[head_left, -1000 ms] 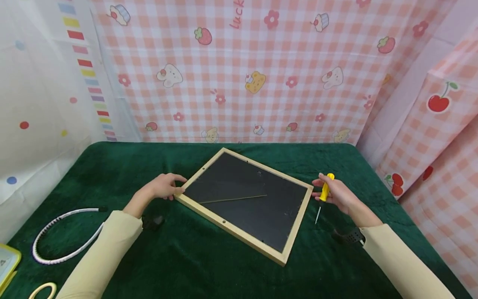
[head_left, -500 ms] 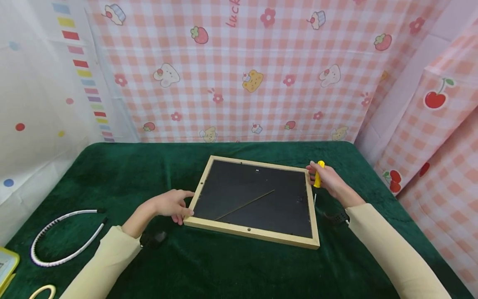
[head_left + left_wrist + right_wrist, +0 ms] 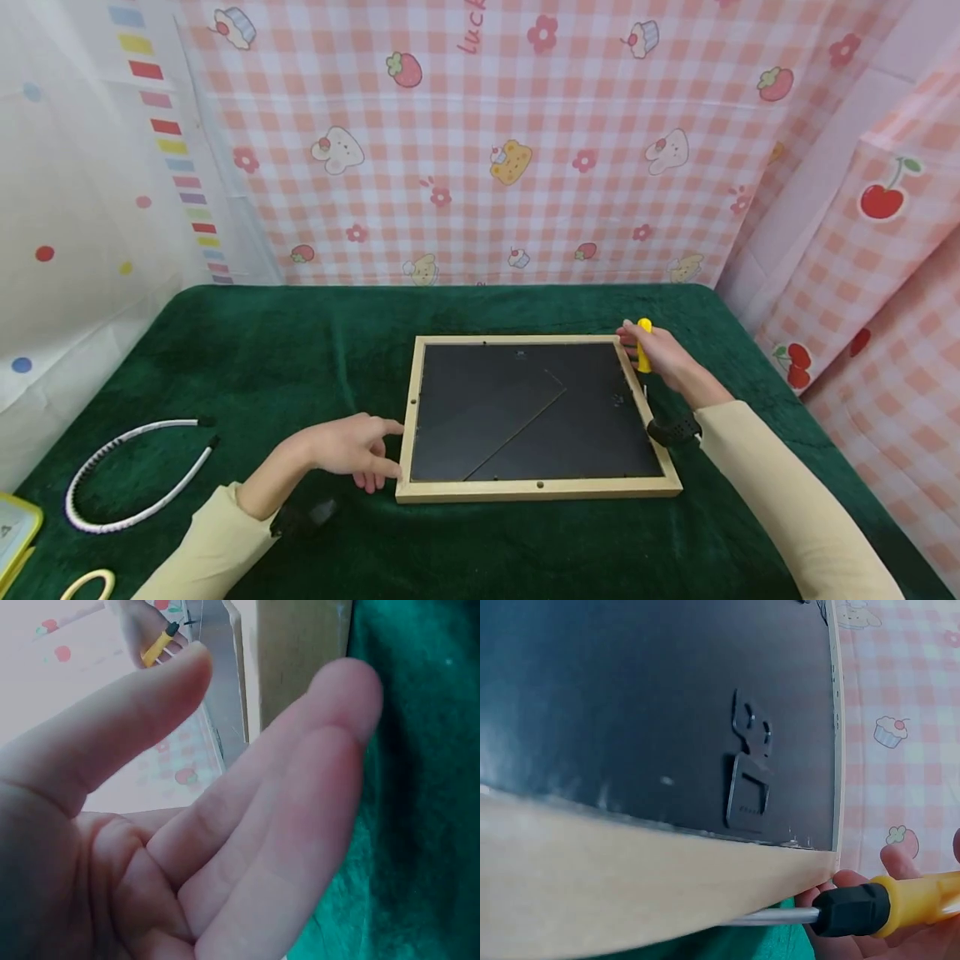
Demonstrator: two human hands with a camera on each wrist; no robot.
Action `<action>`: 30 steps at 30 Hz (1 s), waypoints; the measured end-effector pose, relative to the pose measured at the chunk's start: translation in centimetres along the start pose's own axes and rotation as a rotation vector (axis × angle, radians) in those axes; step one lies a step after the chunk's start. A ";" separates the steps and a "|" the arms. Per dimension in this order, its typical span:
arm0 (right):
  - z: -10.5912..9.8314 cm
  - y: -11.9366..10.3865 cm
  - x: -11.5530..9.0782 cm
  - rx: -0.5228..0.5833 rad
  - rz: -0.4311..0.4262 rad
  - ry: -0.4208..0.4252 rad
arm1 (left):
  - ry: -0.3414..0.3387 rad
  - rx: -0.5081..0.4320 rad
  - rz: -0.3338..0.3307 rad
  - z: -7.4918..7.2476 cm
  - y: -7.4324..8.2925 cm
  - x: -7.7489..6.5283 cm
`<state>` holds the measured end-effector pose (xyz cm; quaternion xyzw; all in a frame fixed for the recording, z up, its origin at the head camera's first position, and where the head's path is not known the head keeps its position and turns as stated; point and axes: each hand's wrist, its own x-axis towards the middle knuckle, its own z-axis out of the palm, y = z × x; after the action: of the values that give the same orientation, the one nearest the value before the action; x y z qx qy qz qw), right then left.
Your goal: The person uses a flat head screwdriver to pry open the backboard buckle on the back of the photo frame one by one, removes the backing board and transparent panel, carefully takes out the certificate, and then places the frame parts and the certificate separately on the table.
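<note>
A light wooden picture frame [image 3: 540, 490] with a dark back panel [image 3: 480, 408] lies flat, long edges level across the table. My left hand [image 3: 352, 446] touches its left side near the close corner. That hand's fingers [image 3: 300, 825] look extended in the left wrist view, with nothing between them and the thumb. At the far right corner my right hand [image 3: 666, 354] holds a screwdriver [image 3: 851, 909] with yellow-and-black handle, its fingers by the frame's side. The screwdriver's metal shaft slants down beside the wood, its tip hidden. A metal hanger plate [image 3: 750, 787] shows on the panel.
Dark green cloth [image 3: 285, 358] covers the table. On the left lie a white headband [image 3: 120, 525] and a pale yellow ring-shaped item [image 3: 88, 582]. A yellow-rimmed object [image 3: 18, 533] is cut off at the left edge. A checked pink curtain [image 3: 480, 117] hangs behind.
The picture frame has turned counterclockwise from slanted to level and come slightly nearer. My left hand moved nearer and rightward with it; my right hand moved slightly away, still holding the screwdriver.
</note>
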<state>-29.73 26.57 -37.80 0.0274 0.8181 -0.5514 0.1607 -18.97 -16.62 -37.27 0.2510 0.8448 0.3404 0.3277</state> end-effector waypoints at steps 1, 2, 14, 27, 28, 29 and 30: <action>0.0 0.0 0.0 -0.001 -0.001 -0.002 | -0.003 0.004 -0.001 0.1 0.0 -0.1; 0.0 0.1 0.0 -0.004 -0.004 -0.003 | -0.005 0.009 -0.005 0.1 0.0 -0.1; 0.0 -1.8 -1.7 -0.367 -0.169 0.124 | 0.190 0.068 0.048 -2.2 -1.7 1.4; 6.5 -4.7 -3.9 -0.063 -0.450 0.206 | 0.306 0.030 0.000 -2.9 -2.6 4.6; 7.3 -4.5 -3.7 0.001 -0.434 0.154 | 0.306 0.029 -0.003 -2.9 -2.6 4.7; 8.1 -4.2 -3.5 0.057 -0.418 0.103 | 0.302 0.031 -0.002 -2.9 -2.6 4.8; 8.9 -3.9 -3.3 0.107 -0.392 0.054 | 0.297 0.036 -0.002 -3.0 -2.5 4.9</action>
<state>-25.35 17.34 -36.37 -0.1088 0.7814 -0.6139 0.0267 -24.85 -16.30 -39.37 0.2030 0.8901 0.3584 0.1949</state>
